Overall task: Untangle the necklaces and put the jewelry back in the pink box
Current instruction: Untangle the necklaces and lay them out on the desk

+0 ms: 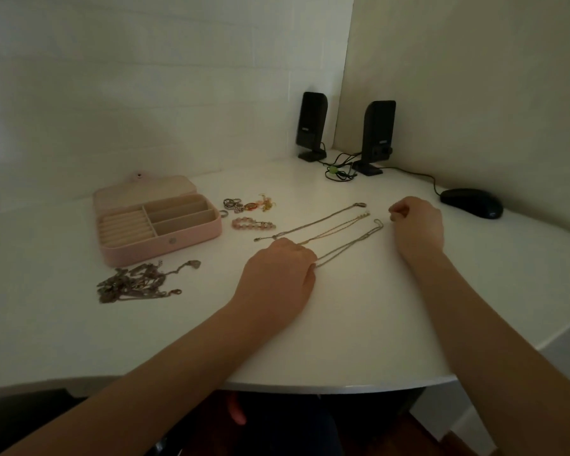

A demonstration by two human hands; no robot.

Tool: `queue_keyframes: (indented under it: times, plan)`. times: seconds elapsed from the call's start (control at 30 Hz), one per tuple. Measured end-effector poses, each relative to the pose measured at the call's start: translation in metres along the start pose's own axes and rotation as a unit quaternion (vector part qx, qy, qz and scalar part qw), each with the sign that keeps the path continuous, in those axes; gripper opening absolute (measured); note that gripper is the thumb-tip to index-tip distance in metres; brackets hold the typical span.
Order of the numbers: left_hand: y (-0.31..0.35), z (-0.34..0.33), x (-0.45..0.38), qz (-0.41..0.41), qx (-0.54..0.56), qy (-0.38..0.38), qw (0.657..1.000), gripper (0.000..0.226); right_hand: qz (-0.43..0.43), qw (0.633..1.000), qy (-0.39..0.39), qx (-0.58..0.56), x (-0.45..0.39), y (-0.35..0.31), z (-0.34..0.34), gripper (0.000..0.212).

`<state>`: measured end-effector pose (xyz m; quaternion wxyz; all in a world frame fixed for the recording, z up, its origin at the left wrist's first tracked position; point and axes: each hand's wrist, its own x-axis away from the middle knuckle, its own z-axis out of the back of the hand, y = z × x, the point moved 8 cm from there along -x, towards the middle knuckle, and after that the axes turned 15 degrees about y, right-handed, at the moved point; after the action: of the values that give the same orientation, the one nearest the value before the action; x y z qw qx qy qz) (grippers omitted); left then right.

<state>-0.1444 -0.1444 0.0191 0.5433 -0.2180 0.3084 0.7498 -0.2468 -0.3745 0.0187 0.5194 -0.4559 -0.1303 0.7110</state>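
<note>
Working left to right:
Pink box (191, 239): lying open on the tabletop (359, 324), compartments bare.
Tangled chains (135, 283): heaped before the box, untouched.
Left hand (277, 278): pinning the necklaces (329, 233); fingers hidden, grip impossible to tell; press lightly.
Right hand (417, 225): curled, pinching something small beside a chain loop; draw gently, never yank.

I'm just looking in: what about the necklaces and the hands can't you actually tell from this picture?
Head view only:
- Left hand: its back hides the fingertips, so how it holds the thin chains is unclear.
- Right hand: fingers curl by a chain end; whether they pinch it is too small to tell.
- Tangled pile: dim and blurred; the number of necklaces is unclear.
- Pink box: compartments look bare, though the walls hide parts.
</note>
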Motion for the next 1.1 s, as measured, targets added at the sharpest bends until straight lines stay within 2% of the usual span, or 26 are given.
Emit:
queue_keyframes:
  times: [0.13, 0.2, 0.37, 0.5, 0.6, 0.67, 0.73, 0.77, 0.83, 0.9, 0.93, 1.03, 1.1]
  plan:
    - [0.012, -0.003, 0.006, -0.043, 0.015, -0.039, 0.998, 0.06, 0.102, 0.99, -0.062, 0.081, 0.024, -0.017, -0.002, 0.029]
    - [0.011, -0.005, 0.007, -0.034, 0.016, -0.054, 0.998, 0.069, 0.147, 0.975, -0.089, 0.138, 0.033, -0.022, -0.006, 0.033]
    - [0.01, -0.005, 0.007, -0.02, 0.034, -0.066, 0.997, 0.076, 0.15, 0.959, -0.101, 0.216, 0.033, -0.015, -0.011, 0.039]
    - [0.008, -0.007, 0.009, -0.004, 0.051, -0.075, 0.996, 0.061, 0.131, 0.961, -0.129, 0.208, 0.034, -0.011, -0.014, 0.038]
    - [0.001, -0.004, 0.008, 0.004, 0.079, -0.064, 0.995, 0.04, 0.133, 0.972, -0.09, 0.174, 0.034, -0.02, -0.006, 0.039]
    - [-0.018, 0.011, 0.007, 0.008, 0.07, -0.039, 0.997, 0.037, 0.163, 0.98, -0.037, 0.109, 0.038, -0.043, 0.003, 0.034]
    - [-0.049, 0.04, 0.009, 0.03, 0.067, 0.007, 0.997, 0.028, 0.232, 0.972, -0.027, 0.004, 0.057, -0.083, 0.008, 0.026]
    - [-0.067, 0.056, 0.012, 0.036, 0.06, 0.03, 0.997, 0.024, 0.273, 0.959, -0.056, -0.053, 0.075, -0.107, 0.007, 0.022]
    - [-0.103, 0.085, 0.021, 0.055, 0.021, 0.039, 0.998, 0.016, 0.337, 0.914, -0.174, -0.146, 0.121, -0.153, -0.004, 0.018]
    - [-0.132, 0.1, 0.035, 0.085, -0.018, 0.004, 0.996, 0.017, 0.371, 0.864, -0.292, -0.175, 0.166, -0.188, -0.022, 0.023]
    - [-0.141, 0.103, 0.042, 0.089, -0.037, -0.011, 0.995, 0.017, 0.382, 0.848, -0.326, -0.171, 0.182, -0.2, -0.033, 0.027]
    - [-0.149, 0.107, 0.058, 0.082, -0.044, -0.014, 0.996, 0.017, 0.378, 0.838, -0.376, -0.119, 0.205, -0.218, -0.065, 0.031]
    - [-0.153, 0.107, 0.064, 0.095, -0.021, 0.011, 0.995, 0.017, 0.374, 0.84, -0.381, -0.1, 0.209, -0.222, -0.077, 0.024]
